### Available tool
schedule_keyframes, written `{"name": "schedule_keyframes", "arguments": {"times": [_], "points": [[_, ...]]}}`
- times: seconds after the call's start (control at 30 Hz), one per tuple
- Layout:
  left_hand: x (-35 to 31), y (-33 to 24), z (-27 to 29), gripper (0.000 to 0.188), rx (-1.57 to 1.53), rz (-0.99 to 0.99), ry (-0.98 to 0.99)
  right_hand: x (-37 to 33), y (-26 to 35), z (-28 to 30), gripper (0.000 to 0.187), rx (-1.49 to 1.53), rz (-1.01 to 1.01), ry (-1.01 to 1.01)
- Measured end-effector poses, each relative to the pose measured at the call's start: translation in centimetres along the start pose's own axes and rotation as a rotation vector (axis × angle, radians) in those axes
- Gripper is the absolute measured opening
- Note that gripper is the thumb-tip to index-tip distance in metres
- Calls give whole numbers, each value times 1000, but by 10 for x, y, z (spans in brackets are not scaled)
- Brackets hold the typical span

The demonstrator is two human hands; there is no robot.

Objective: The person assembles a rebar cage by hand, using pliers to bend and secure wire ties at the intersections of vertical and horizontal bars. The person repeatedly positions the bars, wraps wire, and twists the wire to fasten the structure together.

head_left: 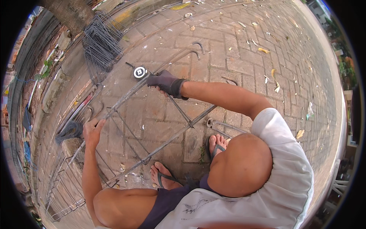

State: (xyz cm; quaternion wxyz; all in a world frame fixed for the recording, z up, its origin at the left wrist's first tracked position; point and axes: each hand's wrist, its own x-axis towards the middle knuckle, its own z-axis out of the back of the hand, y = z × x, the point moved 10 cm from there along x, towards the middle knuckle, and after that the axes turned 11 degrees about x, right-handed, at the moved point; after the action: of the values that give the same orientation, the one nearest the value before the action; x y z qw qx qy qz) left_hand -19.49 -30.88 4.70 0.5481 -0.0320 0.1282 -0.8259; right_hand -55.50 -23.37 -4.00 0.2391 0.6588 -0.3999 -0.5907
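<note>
A long steel rebar cage (167, 138) lies slantwise across my front, its bars joined by bent stirrups. My left hand (93, 131), bare, is closed round the far bar at the left, thumb on top. My right hand (166, 82), in a dark glove, is closed at the same bar further up. Right at its fingertips is a round black and white tape measure (140, 72), which it appears to grip against the bar. The glove partly hides that grip. Beside my right foot lie metal pincers (213, 124) with long handles, partly hidden by my knee.
A pile of bent stirrups (101, 42) leans by a tree trunk (70, 13) at the far left. Near my left hand is a coil of thin wire (70, 131). A kerb (57, 89) runs along the left. Leaves litter the brick paving (244, 49).
</note>
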Motion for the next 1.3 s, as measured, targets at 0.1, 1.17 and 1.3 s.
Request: {"name": "schedule_keyframes", "arguments": {"times": [0.1, 1.17, 1.3], "points": [[0, 2, -1, 45, -15, 0, -2, 1, -6, -2, 32, 161, -59, 39], [4, -10, -12, 46, -265, -102, 86, 3, 27, -2, 37, -275, 254, -59], [4, 13, -17, 45, -201, 29, 94, -11, 14, -4, 34, -135, 41, 126]]}}
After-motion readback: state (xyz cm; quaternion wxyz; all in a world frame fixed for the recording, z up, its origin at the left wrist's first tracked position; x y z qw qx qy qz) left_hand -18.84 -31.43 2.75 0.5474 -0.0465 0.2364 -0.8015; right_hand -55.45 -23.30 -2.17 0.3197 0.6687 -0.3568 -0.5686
